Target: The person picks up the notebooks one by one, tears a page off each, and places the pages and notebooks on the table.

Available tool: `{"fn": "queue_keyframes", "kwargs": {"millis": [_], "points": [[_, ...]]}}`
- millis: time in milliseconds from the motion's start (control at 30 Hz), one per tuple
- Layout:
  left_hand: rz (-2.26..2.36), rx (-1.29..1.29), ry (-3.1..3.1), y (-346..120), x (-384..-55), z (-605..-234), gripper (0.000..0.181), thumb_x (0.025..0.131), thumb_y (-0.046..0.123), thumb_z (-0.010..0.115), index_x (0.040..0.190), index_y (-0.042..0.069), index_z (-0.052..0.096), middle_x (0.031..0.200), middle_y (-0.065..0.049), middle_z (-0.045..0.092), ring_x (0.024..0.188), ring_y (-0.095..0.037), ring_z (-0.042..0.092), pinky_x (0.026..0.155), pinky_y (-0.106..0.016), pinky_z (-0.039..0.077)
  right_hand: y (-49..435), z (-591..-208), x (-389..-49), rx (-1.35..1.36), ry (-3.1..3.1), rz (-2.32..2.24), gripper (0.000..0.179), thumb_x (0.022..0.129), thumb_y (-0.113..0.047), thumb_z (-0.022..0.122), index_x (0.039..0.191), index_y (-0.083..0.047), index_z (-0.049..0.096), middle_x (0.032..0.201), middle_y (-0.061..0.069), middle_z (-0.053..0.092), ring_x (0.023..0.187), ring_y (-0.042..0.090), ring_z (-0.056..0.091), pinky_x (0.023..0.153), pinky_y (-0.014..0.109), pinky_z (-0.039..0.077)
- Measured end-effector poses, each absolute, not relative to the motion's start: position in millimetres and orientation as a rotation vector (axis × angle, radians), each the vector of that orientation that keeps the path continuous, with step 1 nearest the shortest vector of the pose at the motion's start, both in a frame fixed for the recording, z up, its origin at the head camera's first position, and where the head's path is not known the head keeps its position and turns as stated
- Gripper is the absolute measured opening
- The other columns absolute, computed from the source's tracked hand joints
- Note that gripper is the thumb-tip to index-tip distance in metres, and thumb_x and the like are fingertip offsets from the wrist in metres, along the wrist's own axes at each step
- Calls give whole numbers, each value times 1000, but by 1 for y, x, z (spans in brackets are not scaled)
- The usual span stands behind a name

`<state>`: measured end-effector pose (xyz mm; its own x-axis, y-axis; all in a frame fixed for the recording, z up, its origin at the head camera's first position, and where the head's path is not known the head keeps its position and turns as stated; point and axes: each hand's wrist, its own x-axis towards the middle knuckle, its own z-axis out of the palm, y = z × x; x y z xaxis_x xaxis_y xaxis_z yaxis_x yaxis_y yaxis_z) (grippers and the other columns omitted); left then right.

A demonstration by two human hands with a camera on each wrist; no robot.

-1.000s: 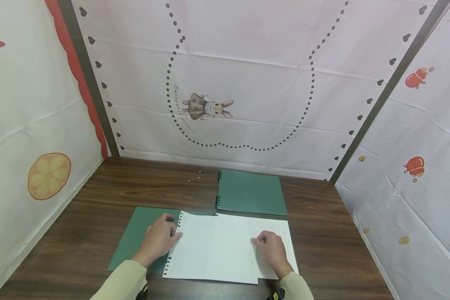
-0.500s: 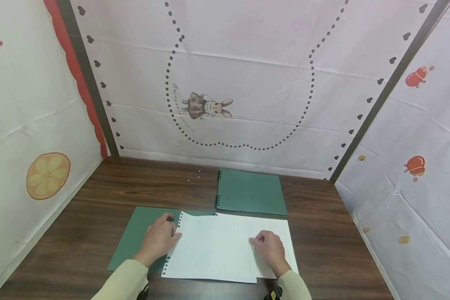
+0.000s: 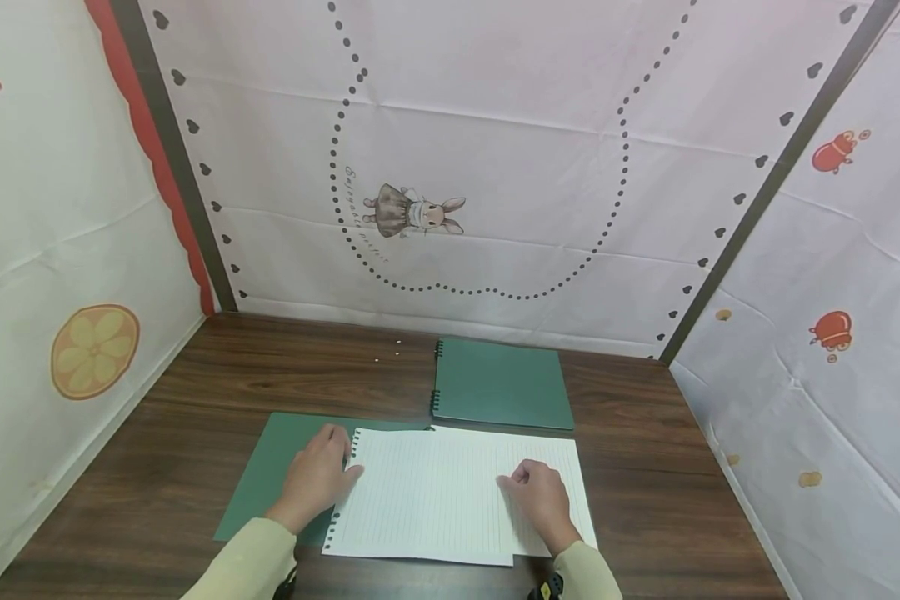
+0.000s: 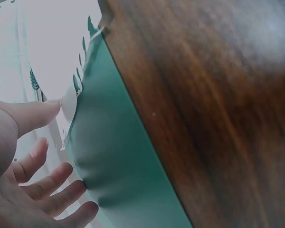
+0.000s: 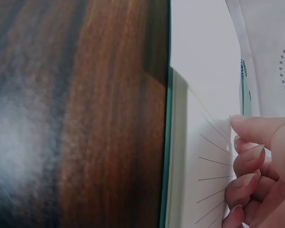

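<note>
Clearly, the right hand (image 3: 543, 500) pinches lined paper (image 3: 429, 496).

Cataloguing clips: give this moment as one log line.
left hand: thumb on loose sheet; right hand: pinching sheet's right edge; open notebook: under sheet; closed notebook: farther back

Back: pinkish-white cloth wall (image 3: 510, 175), printed with a black dotted curve (image 3: 518, 297), dark hearts (image 3: 787, 119) and a sideways rabbit (image 3: 414, 212)
Left: white cloth left wall (image 3: 45, 208), red scalloped border (image 3: 161, 171), orange fruit-slice print (image 3: 95, 352)
Right: white cloth right wall (image 3: 877, 250) with red prints (image 3: 834, 332)
Corners: straight dark-grey strips (image 3: 772, 185)
Underneath: dark-brown wood-grain bench (image 3: 285, 367)
Light: pale sheen (image 5: 14, 152) on the bench
</note>
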<state>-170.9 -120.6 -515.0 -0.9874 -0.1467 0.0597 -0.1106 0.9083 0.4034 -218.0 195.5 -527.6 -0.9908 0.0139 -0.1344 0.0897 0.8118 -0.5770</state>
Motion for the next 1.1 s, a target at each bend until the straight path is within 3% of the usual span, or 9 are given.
{"fn": "queue_keyframes", "kwargs": {"millis": [167,533,667,867,1000,1100], "points": [[-626,196,-2983,-121,-171,-516,27,80,27,79,90,9,61,111,-14,59,78,-22,53,71,-45,52,197,-528,-217,93,2872,-941,26,85,-28,73,69,-12,60,63,-2,55,60,14,47,56,26,37],[-622,170,-2974,-122,-174,-514,27,81,29,78,93,10,64,107,-10,60,79,-22,53,71,-44,51,212,-521,-215,91,2961,-1035,16,86,-23,72,79,-11,64,67,-2,58,59,12,48,54,24,38],[-599,132,-2952,-118,-176,-513,26,81,29,78,95,12,65,107,-9,62,79,-20,53,70,-42,50,218,-520,-215,56,3019,-1038,12,85,-21,73,85,-12,67,72,-3,63,65,10,52,60,27,42],[-576,103,-2915,-108,-181,-509,25,80,30,78,95,13,67,113,-10,63,88,-23,58,76,-45,51,225,-519,-213,10,3077,-1036,16,84,-20,75,96,-10,70,93,4,71,90,22,65,81,43,51],[-568,75,-2905,-99,-185,-505,28,81,31,78,99,12,69,116,-11,63,99,-27,61,84,-49,52,230,-518,-212,-106,3127,-918,29,84,-22,75,108,-6,68,116,13,68,113,33,62,98,51,46],[-566,39,-2908,-94,-190,-501,31,82,31,77,104,11,70,120,-11,63,107,-29,61,90,-51,51,233,-516,-213,-166,3078,-830,43,85,-24,74,120,-1,64,131,19,60,123,38,55,103,53,43]]}}
